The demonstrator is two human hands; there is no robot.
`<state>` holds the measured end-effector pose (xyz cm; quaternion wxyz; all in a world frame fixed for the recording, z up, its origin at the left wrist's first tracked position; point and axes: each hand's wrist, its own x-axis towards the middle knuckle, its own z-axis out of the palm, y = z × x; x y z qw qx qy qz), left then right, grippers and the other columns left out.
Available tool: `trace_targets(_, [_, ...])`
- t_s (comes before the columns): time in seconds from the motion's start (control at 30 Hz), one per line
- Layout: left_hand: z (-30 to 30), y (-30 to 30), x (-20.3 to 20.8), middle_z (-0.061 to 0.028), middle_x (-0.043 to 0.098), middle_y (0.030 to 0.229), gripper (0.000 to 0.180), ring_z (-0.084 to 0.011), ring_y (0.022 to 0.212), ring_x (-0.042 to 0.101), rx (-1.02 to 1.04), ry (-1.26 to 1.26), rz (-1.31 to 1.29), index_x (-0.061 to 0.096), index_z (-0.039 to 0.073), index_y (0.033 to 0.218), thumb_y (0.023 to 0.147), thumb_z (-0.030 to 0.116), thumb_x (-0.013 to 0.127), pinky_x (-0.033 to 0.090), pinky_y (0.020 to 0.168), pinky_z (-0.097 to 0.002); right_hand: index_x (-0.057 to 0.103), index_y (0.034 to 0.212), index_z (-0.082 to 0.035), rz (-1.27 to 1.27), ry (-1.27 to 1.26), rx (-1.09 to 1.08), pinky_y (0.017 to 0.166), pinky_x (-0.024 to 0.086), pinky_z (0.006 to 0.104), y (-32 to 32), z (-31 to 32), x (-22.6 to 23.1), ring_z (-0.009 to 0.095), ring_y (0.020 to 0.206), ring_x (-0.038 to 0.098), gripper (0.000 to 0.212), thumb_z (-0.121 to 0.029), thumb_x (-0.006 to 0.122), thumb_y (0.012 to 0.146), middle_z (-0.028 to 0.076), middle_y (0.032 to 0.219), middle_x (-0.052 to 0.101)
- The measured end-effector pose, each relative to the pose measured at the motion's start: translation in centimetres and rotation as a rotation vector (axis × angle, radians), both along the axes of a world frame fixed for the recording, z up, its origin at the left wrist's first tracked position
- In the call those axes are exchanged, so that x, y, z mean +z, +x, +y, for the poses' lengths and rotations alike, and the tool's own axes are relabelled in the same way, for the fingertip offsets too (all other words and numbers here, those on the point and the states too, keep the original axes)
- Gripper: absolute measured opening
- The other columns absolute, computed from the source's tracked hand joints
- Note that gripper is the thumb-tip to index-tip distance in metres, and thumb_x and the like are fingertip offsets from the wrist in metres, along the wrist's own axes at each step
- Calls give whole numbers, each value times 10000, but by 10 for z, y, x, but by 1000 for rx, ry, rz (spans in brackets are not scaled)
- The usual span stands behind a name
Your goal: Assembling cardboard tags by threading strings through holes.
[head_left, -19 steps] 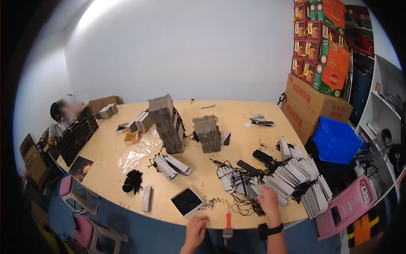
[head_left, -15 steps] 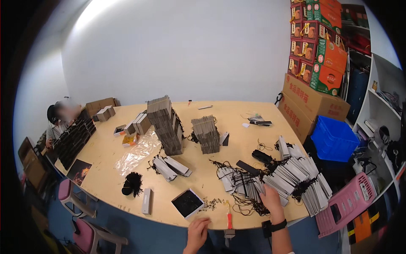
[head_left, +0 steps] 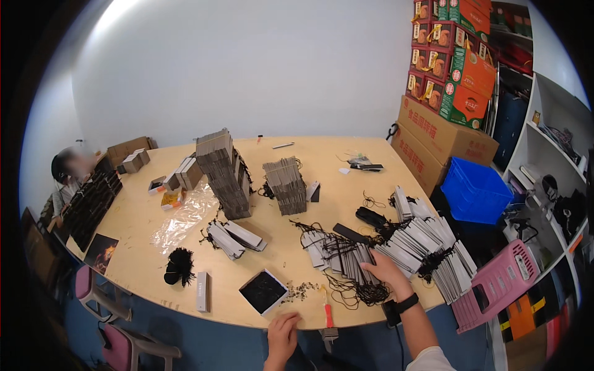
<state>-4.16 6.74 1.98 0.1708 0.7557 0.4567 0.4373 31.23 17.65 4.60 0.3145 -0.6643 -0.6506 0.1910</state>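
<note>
My right hand (head_left: 385, 270), with a dark band at the wrist, is at a row of flat grey strips (head_left: 354, 262) that have black cords. Its thumb and fingers close around the strips at the row's right end. My left hand (head_left: 283, 336) is at the table's front edge with its fingers curled together, and nothing shows in them. Just beyond it stands a white box (head_left: 279, 303) full of small black pieces. A red-handled tool (head_left: 328, 315) lies at the edge between my hands, beside scattered small dark bits (head_left: 301, 290).
More corded strips (head_left: 427, 247) fan out at the right. Tall strip stacks (head_left: 224, 179) rise mid-table, near clear plastic film (head_left: 185, 216). A black cord bundle (head_left: 179, 266) lies left. A blue crate (head_left: 475, 190) and a pink stool (head_left: 495, 278) stand right; another person (head_left: 71, 176) sits far left.
The whole view has shifted slightly, so the table appears further left and higher. My right hand remains at the strips, its thumb now more spread to the left. My left hand stays by the edge.
</note>
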Motion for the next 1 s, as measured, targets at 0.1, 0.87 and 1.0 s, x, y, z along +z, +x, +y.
trace_targets(0.1, [3, -1, -4, -85, 670, 1090, 230, -317, 1015, 604, 7, 4, 9, 668, 67, 1011, 808, -20, 606, 453, 884, -409, 515, 1304, -8, 11, -180, -46, 790, 511, 384, -11, -5, 33, 277, 878, 653, 571, -336, 697, 874, 198, 1058, 664])
trace_targets(0.87, [-7, 0, 3, -121, 633, 1197, 287, -352, 1154, 552, 5, 53, 40, 645, 66, 1090, 822, 9, 558, 417, 984, -453, 563, 945, -64, -381, 47, -334, 680, 505, 499, 15, -79, 5, 388, 787, 650, 191, -196, 648, 835, 157, 809, 662])
trace_targets(1.0, [-18, 3, -25, -104, 632, 1218, 320, -324, 1152, 564, 52, 139, 70, 645, 63, 1112, 802, 27, 572, 430, 964, -443, 564, 1030, -73, -207, -102, -299, 720, 529, 504, -11, -114, -15, 406, 777, 665, 275, -261, 657, 853, 166, 834, 687])
